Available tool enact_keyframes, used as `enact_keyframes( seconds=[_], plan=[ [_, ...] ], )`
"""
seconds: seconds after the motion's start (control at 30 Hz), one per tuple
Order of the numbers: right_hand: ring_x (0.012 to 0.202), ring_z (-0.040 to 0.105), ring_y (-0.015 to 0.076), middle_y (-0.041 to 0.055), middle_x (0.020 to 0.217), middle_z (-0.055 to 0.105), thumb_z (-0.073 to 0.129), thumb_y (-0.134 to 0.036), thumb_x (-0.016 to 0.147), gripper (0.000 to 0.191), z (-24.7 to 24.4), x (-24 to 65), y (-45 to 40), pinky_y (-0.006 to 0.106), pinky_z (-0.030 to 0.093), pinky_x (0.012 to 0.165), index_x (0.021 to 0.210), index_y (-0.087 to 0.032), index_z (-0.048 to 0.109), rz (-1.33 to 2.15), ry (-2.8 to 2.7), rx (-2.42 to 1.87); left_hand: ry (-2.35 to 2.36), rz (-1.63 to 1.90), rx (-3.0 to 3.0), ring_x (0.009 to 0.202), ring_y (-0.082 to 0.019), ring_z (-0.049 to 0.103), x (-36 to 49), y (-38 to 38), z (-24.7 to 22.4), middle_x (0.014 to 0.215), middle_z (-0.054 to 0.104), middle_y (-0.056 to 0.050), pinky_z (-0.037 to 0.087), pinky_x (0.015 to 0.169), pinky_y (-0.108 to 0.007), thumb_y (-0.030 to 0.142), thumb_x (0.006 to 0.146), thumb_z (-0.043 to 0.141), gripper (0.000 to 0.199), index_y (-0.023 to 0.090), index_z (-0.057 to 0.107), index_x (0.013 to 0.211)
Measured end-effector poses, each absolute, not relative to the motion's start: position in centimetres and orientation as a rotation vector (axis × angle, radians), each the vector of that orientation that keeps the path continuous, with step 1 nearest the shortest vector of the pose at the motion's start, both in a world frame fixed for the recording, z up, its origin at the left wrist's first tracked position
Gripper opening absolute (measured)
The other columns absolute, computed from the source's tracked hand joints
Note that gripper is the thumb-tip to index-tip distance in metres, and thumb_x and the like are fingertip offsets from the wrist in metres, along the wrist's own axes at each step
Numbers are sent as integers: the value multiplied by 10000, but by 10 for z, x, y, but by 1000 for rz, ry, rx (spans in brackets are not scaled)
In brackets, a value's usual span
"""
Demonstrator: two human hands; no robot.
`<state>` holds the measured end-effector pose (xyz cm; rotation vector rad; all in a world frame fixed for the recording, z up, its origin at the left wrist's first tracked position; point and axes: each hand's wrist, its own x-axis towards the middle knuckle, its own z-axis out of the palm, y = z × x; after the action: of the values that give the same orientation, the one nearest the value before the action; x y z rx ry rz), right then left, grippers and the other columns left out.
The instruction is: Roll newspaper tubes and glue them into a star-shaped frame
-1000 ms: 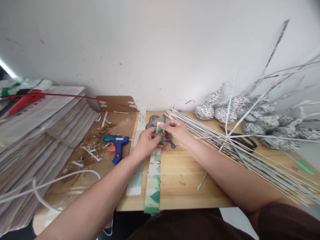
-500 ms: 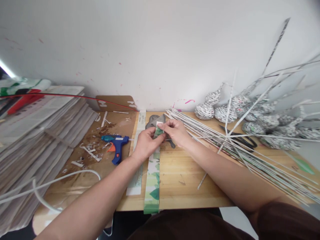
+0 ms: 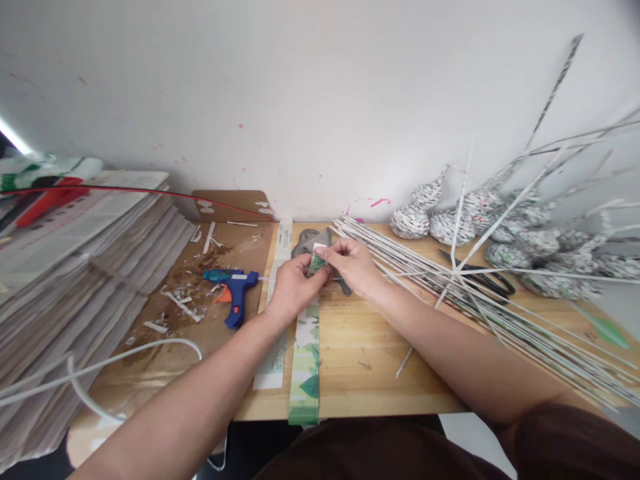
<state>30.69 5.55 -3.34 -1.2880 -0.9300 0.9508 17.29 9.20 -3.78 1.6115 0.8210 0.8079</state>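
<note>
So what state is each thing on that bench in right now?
Green patterned strip: top end pinched in both hands, the rest lying flat
Left hand: closed on the strip
Right hand: closed on the strip
Glue gun: lying on its side, unheld
Scissors: partly under paper rods; blades hard to judge
Paper rods: loosely bundled
Newspapers: stacked
</note>
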Motion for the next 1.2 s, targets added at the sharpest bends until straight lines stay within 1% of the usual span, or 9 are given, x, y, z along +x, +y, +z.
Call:
enact_keyframes(
  seconds=[0.1,0.23,0.37,0.5,0.6,0.73,0.93,1.07,1.2],
  plan=[
    [419,536,112,-32,536,570,751,-483,677,360,-33,305,55,243,482,387,651,-196,536,930,-950,-1278,831,821,1652,637,-166,603,173,92,-39,673,655,-6,478,554,-238,421,696,691,268,167,655,776],
    [392,536,130,-35,513,564,745,-490,680,369,-31,303,54,267,474,365,650,-204,515,1005,-936,-1252,837,814,1623,648,-168,616,173,91,-39,661,656,-18,492,554,-233,436,724,665,271,166,648,739],
    [388,512,110,-40,507,549,754,-493,668,377,-32,304,55,244,464,356,639,-198,521,981,-930,-1254,795,785,1548,658,-176,630,174,89,-35,685,664,-27,529,557,-257,449,731,665,287,164,636,712],
    [388,494,93,-32,518,566,772,-519,632,414,-31,307,56,213,435,337,633,-191,519,981,-878,-1276,732,721,1432,657,-186,650,174,89,-33,759,686,-50,565,553,-302,455,727,684,317,148,648,796],
    [409,521,101,-31,512,568,794,-512,604,438,-24,310,55,224,461,368,626,-183,505,1096,-838,-1245,679,720,1345,677,-175,663,174,93,-34,798,697,-67,575,603,-302,434,727,704,329,127,659,834],
    [462,556,100,-17,560,605,826,-446,580,388,-16,318,55,242,508,454,681,-147,601,1196,-933,-1225,663,728,1266,715,-172,673,175,97,-35,817,701,-77,572,660,-299,421,733,708,327,112,660,828],
    [527,606,121,11,599,654,828,-389,588,350,-20,329,57,248,524,531,759,-125,672,1069,-1116,-1292,672,752,1215,756,-189,683,176,99,-34,828,705,-76,570,662,-302,440,748,685,357,123,654,909],
    [542,606,116,25,636,672,808,-399,613,328,-21,329,56,232,509,531,748,-124,692,1110,-1128,-1322,665,762,1266,748,-185,688,175,98,-32,871,702,-75,575,646,-296,414,760,676,338,129,649,940],
    [543,587,114,25,607,658,796,-423,624,336,-22,329,56,230,498,525,738,-119,708,1129,-1108,-1307,676,772,1288,724,-182,690,174,96,-31,864,701,-73,578,618,-289,411,772,661,321,122,663,913]
  ],
)
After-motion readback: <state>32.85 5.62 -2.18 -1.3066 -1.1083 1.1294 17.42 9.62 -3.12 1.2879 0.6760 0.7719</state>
